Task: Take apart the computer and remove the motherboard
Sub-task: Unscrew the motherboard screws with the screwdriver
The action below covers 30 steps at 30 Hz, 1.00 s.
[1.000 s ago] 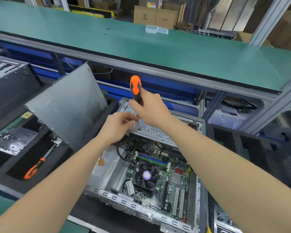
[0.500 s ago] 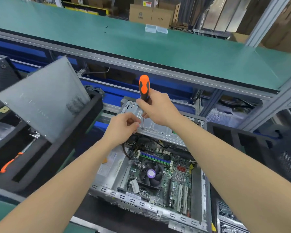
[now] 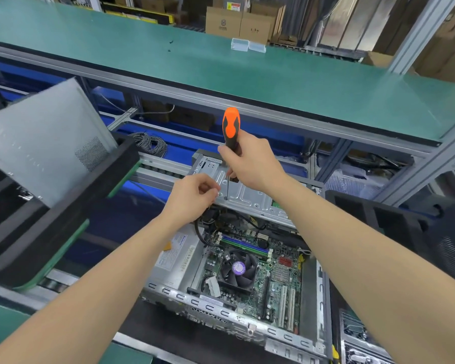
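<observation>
An open computer case (image 3: 221, 313) lies in front of me with its green motherboard (image 3: 273, 279) and black CPU fan (image 3: 238, 269) exposed. A silver metal drive bracket (image 3: 250, 195) spans the far end of the case. My right hand (image 3: 252, 164) grips an orange-and-black screwdriver (image 3: 231, 124) held upright, its tip on the bracket. My left hand (image 3: 192, 198) has its fingers curled beside the shaft near the tip, at the bracket's edge; what they pinch is hidden.
A grey side panel (image 3: 45, 143) leans in a black foam tray (image 3: 63, 206) at the left. Another black tray (image 3: 405, 227) stands at the right. A green shelf (image 3: 247, 69) runs above and behind. Coiled cable (image 3: 150, 143) lies on the blue belt.
The view has shifted, so the tray and panel at the left slid further left. Both hands stay at the bracket with the screwdriver upright.
</observation>
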Each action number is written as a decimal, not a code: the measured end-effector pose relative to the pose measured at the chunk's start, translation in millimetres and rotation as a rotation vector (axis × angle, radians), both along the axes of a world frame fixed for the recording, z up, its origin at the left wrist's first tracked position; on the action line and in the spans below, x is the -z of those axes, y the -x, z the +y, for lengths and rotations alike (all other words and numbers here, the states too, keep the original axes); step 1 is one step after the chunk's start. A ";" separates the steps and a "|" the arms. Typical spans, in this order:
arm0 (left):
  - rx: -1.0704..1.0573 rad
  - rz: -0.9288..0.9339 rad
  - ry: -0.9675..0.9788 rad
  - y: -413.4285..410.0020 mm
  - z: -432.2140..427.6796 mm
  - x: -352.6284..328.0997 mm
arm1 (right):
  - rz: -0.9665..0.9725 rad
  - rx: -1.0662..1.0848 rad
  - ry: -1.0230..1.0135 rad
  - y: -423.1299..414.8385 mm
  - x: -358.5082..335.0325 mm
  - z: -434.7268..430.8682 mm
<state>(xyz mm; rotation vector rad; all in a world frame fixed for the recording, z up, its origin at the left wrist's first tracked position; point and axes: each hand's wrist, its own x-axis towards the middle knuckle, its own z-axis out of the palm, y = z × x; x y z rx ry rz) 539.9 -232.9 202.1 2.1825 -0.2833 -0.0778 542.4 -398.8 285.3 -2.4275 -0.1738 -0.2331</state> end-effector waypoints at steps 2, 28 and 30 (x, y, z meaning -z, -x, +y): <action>-0.002 0.002 -0.007 0.7 0.0 -0.3 | -0.003 0.005 0.003 -1.2 -2.6 -0.4; -0.693 0.899 0.721 21.4 -91.5 54.0 | 0.075 -0.100 -0.071 -53.4 -39.6 -20.3; -0.784 0.943 0.738 20.5 -91.6 60.3 | 0.089 -0.115 -0.076 -56.9 -40.7 -21.5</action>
